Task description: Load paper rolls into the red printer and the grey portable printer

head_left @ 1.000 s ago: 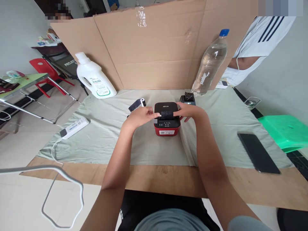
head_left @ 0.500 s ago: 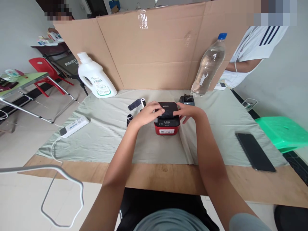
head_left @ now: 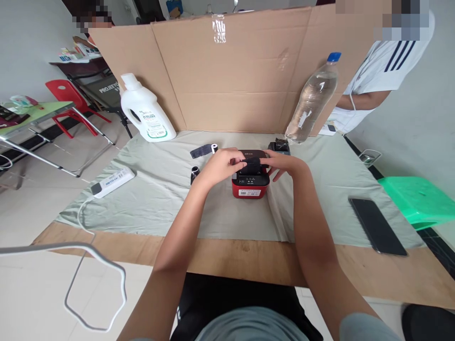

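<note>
A small red-and-black box-shaped device (head_left: 250,182), which looks like a label printer, stands on the cloth between my hands. Its front bears a white label. My left hand (head_left: 225,165) pinches the left end of a black strip or flap (head_left: 253,163) on the device's top. At the right end of that piece, my right hand (head_left: 284,163) has fingertips closed on it, its other fingers hanging by the device's side. Left of the device lie a black spool (head_left: 194,174) and a white-cored roll (head_left: 214,148) with a dark strip (head_left: 201,151).
A dark small case (head_left: 279,147) sits behind my right hand. A white detergent jug (head_left: 147,113) and a water bottle (head_left: 313,104) stand before the cardboard screen (head_left: 234,71). A power strip (head_left: 113,182) lies left, a phone (head_left: 377,225) right. A person in white (head_left: 384,80) is behind.
The black piece on the device's top now shows raised between my fingertips. The lettering behind it looks flatter. My left fingers have closed in. The whole view has shifted slightly.
</note>
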A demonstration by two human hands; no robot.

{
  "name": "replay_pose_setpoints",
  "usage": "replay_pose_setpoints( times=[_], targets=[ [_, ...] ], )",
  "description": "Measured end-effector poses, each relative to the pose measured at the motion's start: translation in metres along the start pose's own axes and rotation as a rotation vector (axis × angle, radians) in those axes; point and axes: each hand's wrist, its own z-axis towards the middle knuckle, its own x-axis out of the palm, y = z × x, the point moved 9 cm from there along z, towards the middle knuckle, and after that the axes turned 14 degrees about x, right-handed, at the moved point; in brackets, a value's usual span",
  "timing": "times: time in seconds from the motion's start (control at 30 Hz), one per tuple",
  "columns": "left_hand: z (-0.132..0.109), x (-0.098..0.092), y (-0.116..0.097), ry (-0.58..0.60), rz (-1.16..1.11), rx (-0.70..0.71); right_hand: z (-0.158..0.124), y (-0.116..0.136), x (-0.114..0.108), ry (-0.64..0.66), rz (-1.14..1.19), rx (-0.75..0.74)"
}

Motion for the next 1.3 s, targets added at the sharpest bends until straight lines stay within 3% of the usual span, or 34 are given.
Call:
replay_pose_setpoints(
  times=[0.13, 0.27, 0.33, 0.43, 0.5, 0.6, 0.8, 0.9, 0.97, 1.0, 1.07, 1.13, 1.2, 1.3],
  targets=[
    [0.001, 0.001, 0.003, -0.023, -0.062, -0.004, 0.001, 0.000, 0.001, 0.007, -0.013, -0.001],
    [-0.005, -0.001, 0.033, -0.091, -0.098, -0.146, 0.005, -0.003, 0.002, 0.012, -0.055, 0.028],
    [-0.014, 0.006, 0.057, -0.049, -0.092, -0.315, 0.007, -0.004, 0.002, 0.010, -0.055, 0.040],
    [-0.034, 0.027, 0.082, 0.113, -0.195, -0.572, 0.007, -0.004, 0.003, 0.015, -0.045, 0.035],
    [-0.042, 0.040, 0.084, 0.178, -0.332, -0.646, 0.006, -0.004, 0.003, 0.018, -0.026, 0.027],
    [-0.048, 0.047, 0.082, 0.154, -0.446, -0.688, 0.006, -0.005, 0.004, 0.025, 0.011, 0.034],
    [-0.056, 0.061, 0.090, -0.045, -0.545, -0.709, 0.009, -0.012, 0.012, 0.040, 0.082, 0.037],
    [-0.059, 0.063, 0.087, -0.331, -0.529, -0.627, 0.012, -0.028, 0.022, -0.065, 0.201, -0.025],
    [-0.067, 0.063, 0.077, -0.567, -0.518, -0.532, 0.007, -0.041, 0.029, -0.215, 0.326, -0.152],
    [-0.072, 0.069, 0.071, -0.626, -0.555, -0.500, 0.001, -0.044, 0.036, -0.247, 0.376, -0.278],
    [-0.080, 0.086, 0.061, -0.650, -0.660, -0.477, -0.017, -0.043, 0.054, -0.285, 0.329, -0.560],
    [-0.082, 0.097, 0.057, -0.662, -0.745, -0.467, -0.030, -0.046, 0.063, -0.370, 0.243, -0.704],
    [-0.076, 0.098, 0.061, -0.702, -0.801, -0.457, -0.030, -0.044, 0.057, -0.481, 0.186, -0.721],
    [-0.049, 0.089, 0.085, -0.783, -0.881, -0.463, -0.013, -0.026, 0.034, -0.600, 0.144, -0.689]
  ],
)
